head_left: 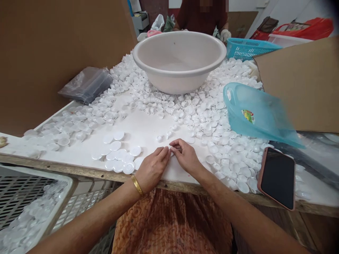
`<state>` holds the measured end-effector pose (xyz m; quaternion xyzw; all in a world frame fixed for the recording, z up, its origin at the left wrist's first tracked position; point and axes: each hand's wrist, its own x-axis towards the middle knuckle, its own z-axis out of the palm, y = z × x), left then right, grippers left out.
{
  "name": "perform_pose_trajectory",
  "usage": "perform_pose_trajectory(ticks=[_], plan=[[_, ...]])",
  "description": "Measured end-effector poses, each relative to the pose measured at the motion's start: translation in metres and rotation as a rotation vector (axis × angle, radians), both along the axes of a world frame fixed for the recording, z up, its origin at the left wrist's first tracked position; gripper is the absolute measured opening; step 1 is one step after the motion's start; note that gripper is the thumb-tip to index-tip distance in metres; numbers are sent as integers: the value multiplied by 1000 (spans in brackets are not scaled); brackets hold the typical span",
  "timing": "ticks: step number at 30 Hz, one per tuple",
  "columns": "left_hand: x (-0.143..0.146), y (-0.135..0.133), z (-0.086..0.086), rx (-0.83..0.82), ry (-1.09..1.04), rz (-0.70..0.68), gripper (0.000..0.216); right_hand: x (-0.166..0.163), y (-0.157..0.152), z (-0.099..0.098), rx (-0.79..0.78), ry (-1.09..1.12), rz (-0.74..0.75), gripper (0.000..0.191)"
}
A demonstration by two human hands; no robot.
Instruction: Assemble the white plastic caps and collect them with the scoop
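Observation:
My left hand [153,167] and my right hand [187,157] meet near the table's front edge, fingertips pinched together. A tiny white bit shows between them, too covered by the fingers to name. To the left of my left hand lies a group of small white saucers [129,167], some overlapping. A few tiny white cups [160,138] sit just beyond my fingertips. Near my right hand, a flat white piece [190,140] rests on the table, beside a spread of loose white cups and saucers [239,169].
A large white basin [180,72] stands on the heap at the back. On the right are a blue plastic basket [254,109], a phone [277,178] and a cardboard sheet [304,84]. A plastic-wrapped pack [87,84] lies left. A crate [66,190] stands below. Someone sits opposite.

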<state>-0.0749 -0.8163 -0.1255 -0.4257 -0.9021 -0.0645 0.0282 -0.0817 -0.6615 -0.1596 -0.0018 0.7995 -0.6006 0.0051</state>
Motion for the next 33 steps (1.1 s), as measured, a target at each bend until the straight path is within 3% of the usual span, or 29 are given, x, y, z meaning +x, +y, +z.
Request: perform_pose_trajectory(ticks=[7,13,20,27,33], plan=[[1,-1,-1,96,7,10,32,-1,0,1,98,52,41,8],[2,0,-4,98,128,1,30,2,-3,5,315,157,14,11],[8,2,-8,107,99,36,33,4,-4,7,608,146,35,14],[15,-8,1,180,-48,133,33,7,-4,1,584,164,34,16],[15,-10,2,195,22,195,28,10,-8,3,538,206,58,21]])
